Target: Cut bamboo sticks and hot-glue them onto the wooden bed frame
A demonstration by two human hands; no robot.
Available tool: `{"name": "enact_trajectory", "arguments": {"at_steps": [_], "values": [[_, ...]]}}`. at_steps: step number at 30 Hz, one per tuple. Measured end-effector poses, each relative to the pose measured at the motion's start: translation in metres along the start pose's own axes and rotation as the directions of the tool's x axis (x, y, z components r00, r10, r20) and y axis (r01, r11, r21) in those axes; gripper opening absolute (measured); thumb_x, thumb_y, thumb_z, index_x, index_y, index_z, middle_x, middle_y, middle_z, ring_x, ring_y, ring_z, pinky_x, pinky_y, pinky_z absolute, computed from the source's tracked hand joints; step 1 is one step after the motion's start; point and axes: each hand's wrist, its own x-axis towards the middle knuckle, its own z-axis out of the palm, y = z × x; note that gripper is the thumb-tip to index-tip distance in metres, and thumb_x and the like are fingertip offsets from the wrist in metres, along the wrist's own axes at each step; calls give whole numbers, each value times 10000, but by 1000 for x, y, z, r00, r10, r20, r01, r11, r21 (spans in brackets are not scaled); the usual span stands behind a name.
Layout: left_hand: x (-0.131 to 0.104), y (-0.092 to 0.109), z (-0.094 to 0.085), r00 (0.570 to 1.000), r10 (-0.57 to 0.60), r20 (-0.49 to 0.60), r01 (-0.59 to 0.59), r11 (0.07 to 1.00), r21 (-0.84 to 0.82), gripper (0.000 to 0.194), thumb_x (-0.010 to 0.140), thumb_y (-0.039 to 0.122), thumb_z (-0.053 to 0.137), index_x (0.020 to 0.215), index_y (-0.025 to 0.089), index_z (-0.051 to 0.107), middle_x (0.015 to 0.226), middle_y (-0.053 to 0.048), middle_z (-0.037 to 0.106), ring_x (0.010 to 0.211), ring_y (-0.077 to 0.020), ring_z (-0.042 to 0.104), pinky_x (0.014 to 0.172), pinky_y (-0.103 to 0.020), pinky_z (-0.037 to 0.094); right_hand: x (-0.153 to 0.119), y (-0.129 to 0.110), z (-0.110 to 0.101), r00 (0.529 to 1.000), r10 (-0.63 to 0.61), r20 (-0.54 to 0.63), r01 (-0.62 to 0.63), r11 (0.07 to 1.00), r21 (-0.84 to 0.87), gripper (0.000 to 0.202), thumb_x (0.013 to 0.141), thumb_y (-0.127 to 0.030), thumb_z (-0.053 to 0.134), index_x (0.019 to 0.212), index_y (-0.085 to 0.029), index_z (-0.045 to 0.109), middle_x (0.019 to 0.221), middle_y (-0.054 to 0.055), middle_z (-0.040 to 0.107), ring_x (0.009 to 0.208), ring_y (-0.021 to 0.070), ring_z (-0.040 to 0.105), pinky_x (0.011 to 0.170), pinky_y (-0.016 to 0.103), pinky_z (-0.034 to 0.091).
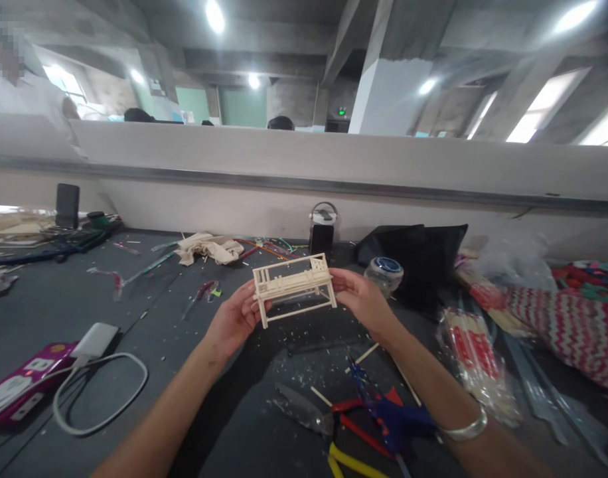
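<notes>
A small pale wooden frame model (294, 285), built of thin sticks with legs and rails, is held up above the dark table. My left hand (238, 312) grips its left end, fingers curled round the upright. At the other end my right hand (361, 297) holds the right upright between thumb and fingers. Below the right forearm lie a blue glue gun (406, 418), red-handled pliers (364, 431) and a yellow-handled tool (354, 461). Thin loose sticks and small scraps are scattered around them.
A purple power strip (32, 378) with a white charger is at left. Behind the model stand a black-and-white lamp (322, 229) and a clear jar (385, 273). Packaged sticks (476, 352) and a zigzag cloth (567, 325) lie right. A person stands beyond the partition (234, 149).
</notes>
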Motion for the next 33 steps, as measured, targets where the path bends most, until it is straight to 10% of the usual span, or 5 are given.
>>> {"name": "enact_trajectory", "arguments": {"at_steps": [7, 12, 20, 33], "values": [[4, -3, -9, 997, 79, -3, -79, 997, -7, 277, 805, 79, 573, 1075, 139, 550, 814, -45, 700, 610, -124, 673, 603, -231, 584, 1, -9, -6, 998, -45, -53, 38, 990, -132, 410, 684, -159, 554, 1089, -142, 614, 1038, 113, 702, 929, 202, 666, 856, 379, 520], [2, -7, -4, 995, 102, 15, -102, 995, 2, 278, 787, 79, 595, 1052, 147, 550, 835, -47, 697, 616, -118, 669, 606, -221, 580, -12, -34, 1, 938, -302, -170, 202, 875, -439, 280, 777, -215, 557, 1034, -165, 656, 950, 75, 698, 803, 178, 644, 706, 315, 528], [-4, -13, 4, 996, 72, 55, -72, 997, -5, 258, 806, 76, 579, 1050, 158, 550, 810, -33, 692, 586, -101, 650, 600, -209, 570, -21, -50, 46, 876, -481, 34, 412, 709, -573, 144, 834, -196, 577, 939, -194, 676, 842, 37, 648, 804, 166, 592, 686, 273, 480], [-11, -24, 8, 993, 91, 79, -94, 995, 42, 366, 774, 94, 645, 1103, 197, 522, 884, -39, 697, 672, -129, 671, 635, -239, 559, -12, -39, 65, 839, -541, 53, 368, 495, -787, 151, 880, -302, 565, 837, -208, 675, 806, 34, 653, 829, 188, 581, 731, 285, 431]]}}
